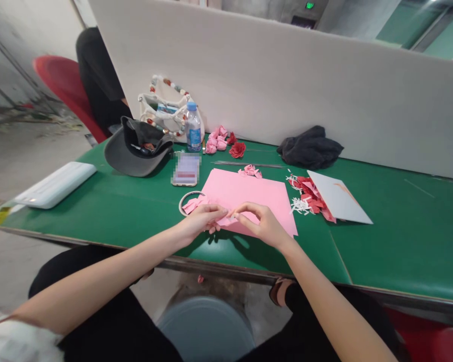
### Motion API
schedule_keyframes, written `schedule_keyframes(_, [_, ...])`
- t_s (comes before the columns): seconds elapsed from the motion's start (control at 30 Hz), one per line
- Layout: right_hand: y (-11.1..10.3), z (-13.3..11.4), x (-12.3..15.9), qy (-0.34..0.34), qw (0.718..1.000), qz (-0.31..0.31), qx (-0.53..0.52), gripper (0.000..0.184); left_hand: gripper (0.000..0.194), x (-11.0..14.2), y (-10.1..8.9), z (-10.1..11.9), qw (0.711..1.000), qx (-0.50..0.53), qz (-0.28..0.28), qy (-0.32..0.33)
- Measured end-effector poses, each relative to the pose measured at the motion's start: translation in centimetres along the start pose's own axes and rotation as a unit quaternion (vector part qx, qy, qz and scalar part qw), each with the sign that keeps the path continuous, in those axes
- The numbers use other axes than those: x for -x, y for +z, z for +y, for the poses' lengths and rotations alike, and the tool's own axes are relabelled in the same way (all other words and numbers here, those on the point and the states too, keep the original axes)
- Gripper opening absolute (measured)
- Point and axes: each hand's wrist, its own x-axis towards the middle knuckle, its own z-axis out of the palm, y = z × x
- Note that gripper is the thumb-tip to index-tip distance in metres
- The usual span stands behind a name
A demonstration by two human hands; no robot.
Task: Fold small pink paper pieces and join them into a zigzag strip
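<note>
My left hand (pixel 200 221) and my right hand (pixel 262 226) pinch a small folded piece of pink paper (pixel 226 220) between their fingertips. They rest at the near edge of a large pink paper sheet (pixel 245 193). A crumpled pink paper scrap (pixel 192 204) lies just beyond my left hand, beside a thin round ring (pixel 184 203). Farther back, a small pink paper flower (pixel 251 171) sits by the sheet's far edge.
The green table (pixel 143 213) holds paper roses (pixel 217 140), red scraps (pixel 309 196), a white card (pixel 337 196), a metal rod (pixel 249 164), a phone (pixel 186 169), a cap (pixel 138 148), a water bottle (pixel 193 128) and a dark cloth (pixel 309 147). A partition (pixel 287 85) stands behind.
</note>
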Motion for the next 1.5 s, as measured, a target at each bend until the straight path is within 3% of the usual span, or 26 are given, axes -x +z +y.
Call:
schedule_keyframes(0.07, [-1.6, 0.6, -0.3, 0.017, 0.999, 0.047, 0.014, 0.014, 0.029, 0.2, 0.1, 0.1, 0.999, -0.025, 0.016, 0.041])
schedule_keyframes(0.17, [-6.2, 2.6, 0.0, 0.105, 0.978, 0.168, 0.066, 0.016, 0.033, 0.3, 0.0, 0.6, 0.994, -0.065, 0.033, 0.086])
schedule_keyframes(0.3, [-12.5, 5.8, 1.7, 0.234, 0.890, 0.286, 0.268, 0.010, 0.033, -0.4, -1.1, 1.6, 0.988, -0.092, 0.054, 0.108])
schedule_keyframes(0.4, [-14.6, 7.6, 2.7, 0.280, 0.860, 0.300, 0.303, 0.013, 0.031, -1.3, -2.4, 2.2, 0.973, -0.117, 0.091, 0.174])
schedule_keyframes(0.53, [-14.5, 9.5, 2.6, 0.318, 0.848, 0.283, 0.315, 0.013, 0.030, -2.2, -3.9, 2.7, 0.966, -0.133, 0.105, 0.195])
schedule_keyframes(0.67, [-14.0, 10.8, 2.1, 0.299, 0.858, 0.274, 0.314, 0.016, 0.028, -2.7, -4.7, 2.5, 0.959, -0.161, 0.112, 0.204])
schedule_keyframes(0.8, [-13.9, 11.3, 1.9, 0.275, 0.861, 0.272, 0.330, 0.020, 0.026, -3.2, -4.1, 1.4, 0.945, -0.213, 0.097, 0.229])
schedule_keyframes(0.87, [-13.8, 11.3, 1.8, 0.253, 0.861, 0.266, 0.351, 0.018, 0.027, -3.2, -3.4, 1.0, 0.925, -0.276, 0.090, 0.246])
schedule_keyframes(0.97, [-13.7, 11.1, 1.6, 0.230, 0.856, 0.262, 0.382, 0.018, 0.037, -2.8, -3.2, 1.7, 0.888, -0.364, 0.087, 0.267])
schedule_keyframes(1.07, [-13.5, 10.7, 1.4, 0.225, 0.863, 0.258, 0.371, 0.017, 0.033, -2.0, -4.9, 3.7, 0.828, -0.469, 0.135, 0.276])
schedule_keyframes(1.1, [-13.5, 10.6, 1.3, 0.222, 0.868, 0.256, 0.364, 0.017, 0.030, -1.7, -5.8, 4.4, 0.805, -0.518, 0.159, 0.241])
schedule_keyframes(1.2, [-13.4, 10.1, 1.3, 0.213, 0.873, 0.257, 0.355, 0.018, 0.023, -1.3, -8.3, 5.4, 0.705, -0.674, 0.213, 0.054])
schedule_keyframes(1.27, [-13.3, 9.8, 1.2, 0.210, 0.872, 0.259, 0.360, 0.019, 0.024, -1.3, -9.1, 5.3, 0.666, -0.718, 0.204, 0.011])
schedule_keyframes(1.4, [-13.0, 9.2, 1.2, 0.211, 0.874, 0.247, 0.361, 0.019, 0.018, -1.7, -8.5, 4.3, 0.689, -0.703, 0.176, 0.028])
schedule_keyframes(1.5, [-12.6, 8.8, 1.3, 0.222, 0.877, 0.233, 0.358, 0.019, 0.008, -1.6, -7.6, 4.0, 0.694, -0.694, 0.188, 0.040])
